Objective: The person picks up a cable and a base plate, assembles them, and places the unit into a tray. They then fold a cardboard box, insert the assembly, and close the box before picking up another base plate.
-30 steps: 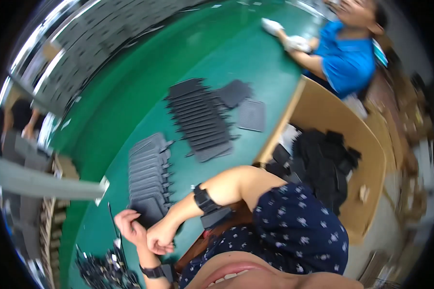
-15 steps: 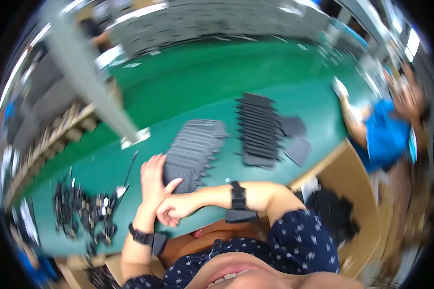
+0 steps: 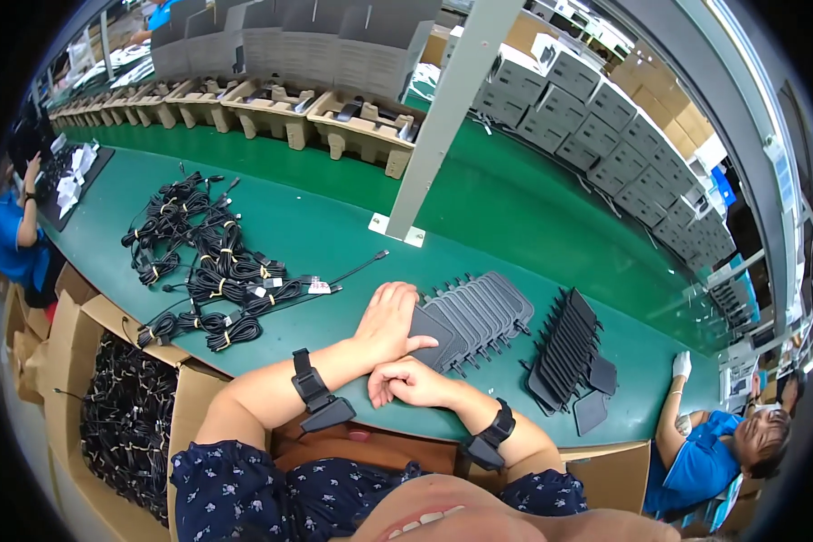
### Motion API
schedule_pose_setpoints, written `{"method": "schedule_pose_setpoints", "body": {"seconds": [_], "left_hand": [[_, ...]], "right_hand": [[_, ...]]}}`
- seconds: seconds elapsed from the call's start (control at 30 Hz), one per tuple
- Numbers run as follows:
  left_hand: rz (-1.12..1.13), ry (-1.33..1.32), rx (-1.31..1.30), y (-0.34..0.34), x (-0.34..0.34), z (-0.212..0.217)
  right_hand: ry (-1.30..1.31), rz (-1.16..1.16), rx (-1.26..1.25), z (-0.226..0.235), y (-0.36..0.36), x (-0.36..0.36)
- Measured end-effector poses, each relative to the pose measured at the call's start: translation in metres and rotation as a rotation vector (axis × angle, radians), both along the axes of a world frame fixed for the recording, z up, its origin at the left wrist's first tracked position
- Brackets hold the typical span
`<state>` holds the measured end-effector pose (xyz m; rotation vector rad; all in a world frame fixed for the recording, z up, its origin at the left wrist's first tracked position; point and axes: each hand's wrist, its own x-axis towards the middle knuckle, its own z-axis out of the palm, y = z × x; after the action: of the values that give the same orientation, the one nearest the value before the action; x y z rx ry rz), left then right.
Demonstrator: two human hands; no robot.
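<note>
My left hand [image 3: 390,321] lies flat, fingers stretched out, against the near left end of a fanned row of dark grey plastic plates [image 3: 474,316]. Its thumb rests over the edge of the nearest plate. Just below, my right hand [image 3: 408,379] is loosely curled by my left wrist, and nothing shows in its fingers. Both wrists wear black straps with a small black box. A second fanned row of darker plates [image 3: 565,352] lies to the right, with two loose dark pieces [image 3: 592,411] beside it. Bundled black cables [image 3: 217,262] are heaped to the left.
A metal post [image 3: 452,122] rises from the green table [image 3: 334,226] beyond my hands. Cardboard trays [image 3: 271,113] and stacked grey boxes [image 3: 596,135] line the back. An open carton of cables [image 3: 126,415] stands at lower left. Blue-shirted people work at both ends.
My view has swung left, so the plates and post sit further right and more cables show. My hands hold nearly the same pose beside the plates.
</note>
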<state>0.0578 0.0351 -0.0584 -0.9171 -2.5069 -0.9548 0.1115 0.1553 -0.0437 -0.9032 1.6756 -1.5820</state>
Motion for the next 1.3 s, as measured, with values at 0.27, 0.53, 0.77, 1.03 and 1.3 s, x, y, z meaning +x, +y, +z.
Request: {"method": "schedule_pose_setpoints", "body": {"seconds": [0.27,0.53,0.77,1.03,1.3], "left_hand": [[0.050,-0.167,-0.022,-0.007,-0.001,0.030],[0.078,-0.183,0.416,-0.010,-0.009,0.018],[0.072,-0.286,0.739,-0.010,-0.016,0.012],[0.057,-0.748,0.976,-0.005,-0.020,0.001],[-0.532,-1.215,0.850,-0.001,-0.001,0.009]], "right_hand": [[-0.006,-0.023,0.029,0.003,0.003,-0.002],[-0.041,-0.032,0.042,0.007,0.000,-0.002],[-0.051,-0.039,0.038,0.009,-0.002,0.000],[-0.064,-0.057,0.028,0.008,0.001,0.000],[-0.113,-0.004,0.057,0.000,0.004,0.001]]}}
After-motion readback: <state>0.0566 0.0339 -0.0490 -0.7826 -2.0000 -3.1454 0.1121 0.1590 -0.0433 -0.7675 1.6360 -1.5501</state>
